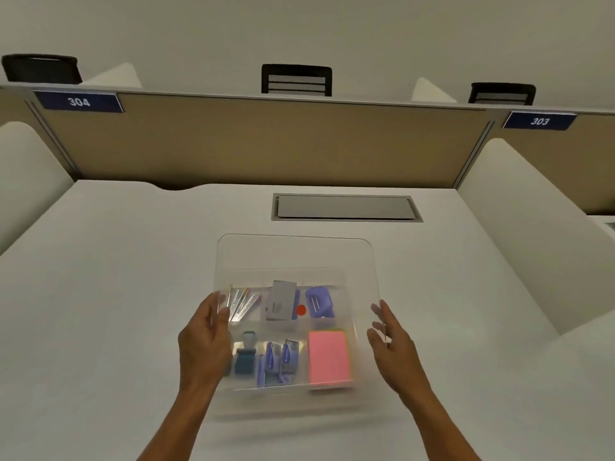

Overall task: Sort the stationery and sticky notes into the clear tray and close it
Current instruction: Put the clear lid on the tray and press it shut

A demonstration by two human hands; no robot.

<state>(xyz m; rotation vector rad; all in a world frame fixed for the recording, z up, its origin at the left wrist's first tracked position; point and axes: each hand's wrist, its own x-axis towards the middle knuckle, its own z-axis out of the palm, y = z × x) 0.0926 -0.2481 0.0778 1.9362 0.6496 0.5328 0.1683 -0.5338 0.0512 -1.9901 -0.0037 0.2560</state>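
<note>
Clear tray (361,331), compartmented, at centre of white desk (133,294); contents blurred but sorted. Compartment at 10 o'clock: thin pens or markers (240,302), fanned. At 12 o'clock: grey box (281,300) with a small red dot (301,310) just beside it. At 2 o'clock: blue-violet item (319,301), possibly a stapler or punch, cannot tell. At 8 o'clock: teal-bodied stamp or sharpener (245,356), identity uncertain. At 6 o'clock: small blue-and-silver packs (279,361), upright-looking. At 4 o'clock: pink sticky notes (328,357), yellow edge showing beneath. Clear lid (294,252), rounded corners, apparently held over the tray with its far edge extending toward 12 o'clock; whether seated or tilted not determinable through the blur. Left hand (204,341) at 9 o'clock, curled on the lid or tray edge, fingers wrapped over the rim. Right hand (391,337) at 3 o'clock, spread flat, at the edge, contact unclear. Step in hand, judged: closing; sorting appears complete, nothing loose on the desk. Recommended handling: align lid corners with tray corners before lowering; keep both sides level so neither edge catches; check pens and tall packs sit below the rim; press evenly at 9 and 3 o'clock, then at 12 and 6, until seated. Risk: transparent-on-transparent edges hard to see, misalignment likely; tray light, liable to slide on smooth desk. Recessed grey cable hatch (346,207) at 12 o'clock, well apart.
</note>
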